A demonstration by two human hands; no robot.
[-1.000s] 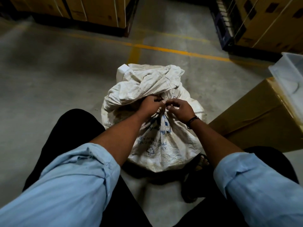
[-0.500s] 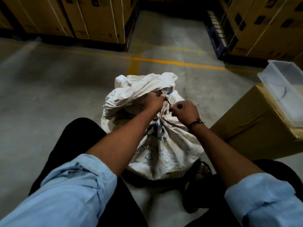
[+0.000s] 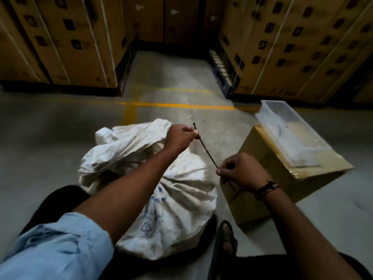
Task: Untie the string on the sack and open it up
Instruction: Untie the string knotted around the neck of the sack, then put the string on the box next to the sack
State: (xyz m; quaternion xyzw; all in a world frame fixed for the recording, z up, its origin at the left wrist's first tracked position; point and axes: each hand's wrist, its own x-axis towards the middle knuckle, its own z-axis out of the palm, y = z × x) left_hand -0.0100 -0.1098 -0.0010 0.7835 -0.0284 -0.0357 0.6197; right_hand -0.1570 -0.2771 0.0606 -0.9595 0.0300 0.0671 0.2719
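Observation:
A white woven sack (image 3: pixel 177 209) with blue print stands on the concrete floor between my knees. Its neck is still bunched, with the loose top flopped over to the far left. A thin dark string (image 3: pixel 207 151) is stretched straight in the air above the sack, free of its neck. My left hand (image 3: pixel 178 138) pinches the string near its far end. My right hand (image 3: pixel 240 171) pinches the near end, off the sack's right side.
A brown cardboard box (image 3: pixel 260 201) sits just right of the sack with a white plastic tray (image 3: pixel 290 128) on top. Stacks of strapped cartons (image 3: pixel 66 41) on pallets line the far left and right, beyond a yellow floor line (image 3: pixel 181 105). My sandalled foot (image 3: pixel 226 239) rests by the sack.
Both hands have lifted off the sack's neck and moved apart, drawing the string out taut between them. The camera has tilted up.

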